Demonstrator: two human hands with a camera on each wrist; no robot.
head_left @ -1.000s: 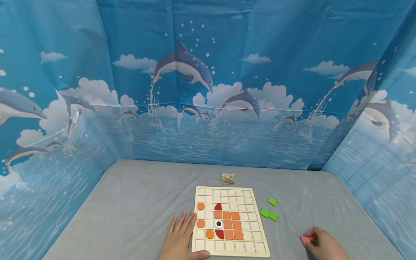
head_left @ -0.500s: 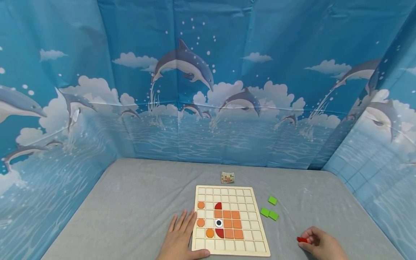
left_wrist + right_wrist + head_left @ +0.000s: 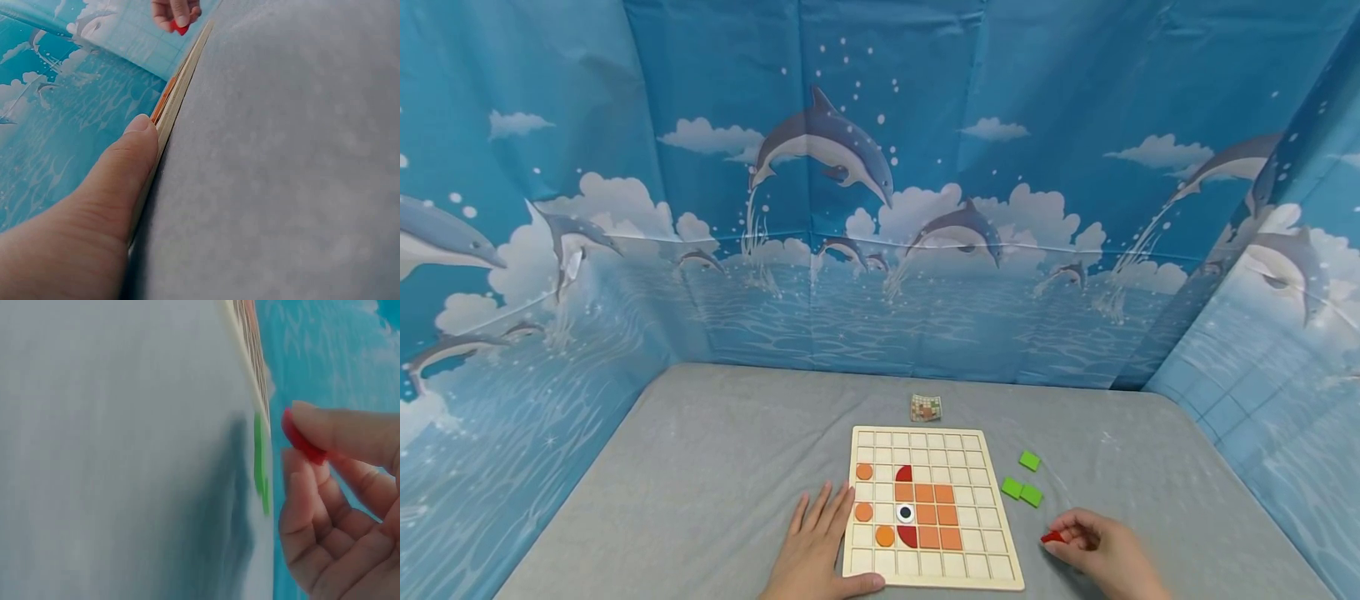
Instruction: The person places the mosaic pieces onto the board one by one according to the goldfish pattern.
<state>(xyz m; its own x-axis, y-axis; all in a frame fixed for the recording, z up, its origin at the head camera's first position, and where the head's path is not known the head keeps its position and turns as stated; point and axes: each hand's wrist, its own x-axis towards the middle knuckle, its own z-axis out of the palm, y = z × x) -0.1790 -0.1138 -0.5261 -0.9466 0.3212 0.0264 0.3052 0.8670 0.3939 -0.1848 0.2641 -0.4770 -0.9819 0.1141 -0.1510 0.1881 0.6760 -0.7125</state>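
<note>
My right hand (image 3: 1101, 550) pinches a small red piece (image 3: 302, 440) between thumb and fingers, above the grey cloth to the right of the board. My left hand (image 3: 816, 546) lies with fingers spread at the left edge of the wooden grid board (image 3: 970, 571), its thumb at the near left corner. In the left wrist view that thumb (image 3: 119, 169) rests along the board's edge. On the board sit orange square tiles (image 3: 928, 514), orange discs (image 3: 864, 512), two red quarter-round tiles (image 3: 907, 536) and a white-and-black eye piece (image 3: 906, 513).
Three green square tiles (image 3: 1032, 495) lie on the grey cloth (image 3: 700, 467) to the right of the board. A small picture card (image 3: 926, 407) is behind the board. A blue dolphin-print curtain (image 3: 865, 317) encloses the back and sides.
My right hand has moved left toward the board, carrying the red piece and turning it in the fingers. The left hand stays where it was.
</note>
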